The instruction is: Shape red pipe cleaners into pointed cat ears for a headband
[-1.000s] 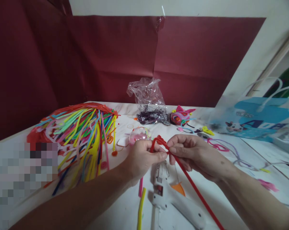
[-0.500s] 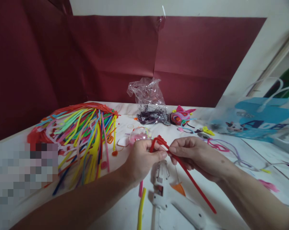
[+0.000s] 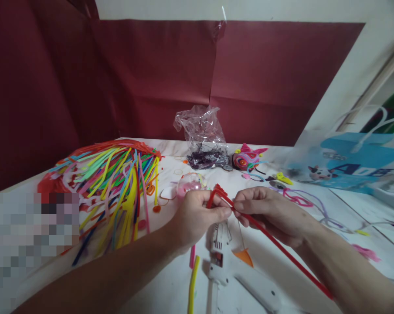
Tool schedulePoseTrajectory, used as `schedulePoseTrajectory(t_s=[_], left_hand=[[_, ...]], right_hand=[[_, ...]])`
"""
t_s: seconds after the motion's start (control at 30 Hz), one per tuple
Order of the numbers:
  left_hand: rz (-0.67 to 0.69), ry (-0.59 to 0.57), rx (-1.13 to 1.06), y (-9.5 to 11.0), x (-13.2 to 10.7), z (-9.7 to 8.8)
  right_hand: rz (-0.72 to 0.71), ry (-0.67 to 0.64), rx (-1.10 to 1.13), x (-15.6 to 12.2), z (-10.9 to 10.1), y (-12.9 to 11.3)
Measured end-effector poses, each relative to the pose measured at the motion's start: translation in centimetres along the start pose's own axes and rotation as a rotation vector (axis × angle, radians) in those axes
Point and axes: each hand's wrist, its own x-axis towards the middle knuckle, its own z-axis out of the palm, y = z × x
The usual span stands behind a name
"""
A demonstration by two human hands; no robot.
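Observation:
A red pipe cleaner (image 3: 287,253) is pinched between my two hands, its near end bent into a small folded shape. My left hand (image 3: 197,216) grips the bent part between thumb and fingers. My right hand (image 3: 265,211) pinches the strand just beside it, and the long straight tail runs down to the right beneath my right wrist. Below the hands lies a white glue gun (image 3: 219,266) on the table. A clear ball (image 3: 190,183) with pink inside sits just behind my left hand.
Many coloured pipe cleaners (image 3: 118,179) spill from a red bag at left. A clear plastic bag (image 3: 202,139), a colourful wrapped ball (image 3: 247,158) and a blue-white carrier bag (image 3: 357,161) stand behind. A yellow pipe cleaner (image 3: 193,283) and an orange piece (image 3: 244,256) lie near the glue gun.
Both hands have shifted slightly right with the red pipe cleaner. Its loose tail has swung outward to the right, now reaching beneath my right forearm.

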Motion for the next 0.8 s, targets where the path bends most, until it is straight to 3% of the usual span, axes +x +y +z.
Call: schedulePoseTrajectory(t_s=[0.1,0.23,0.5,0.8], left_hand=[[-0.040,-0.076,-0.054,0.3,0.2,-0.4],[-0.040,-0.050,-0.079,1.3,0.4,-1.4],[-0.090,-0.250,0.262,2.2,0.2,-2.0],[-0.197,-0.417,0.339,2.5,0.0,-2.5]], right_hand=[[-0.007,-0.016,0.006,0.0,-0.3,-0.3],[-0.036,0.000,-0.049,-0.1,-0.9,-0.8],[-0.086,0.040,-0.099,-0.3,-1.6,-1.3],[-0.041,-0.109,-0.138,-0.4,-1.9,-1.4]])
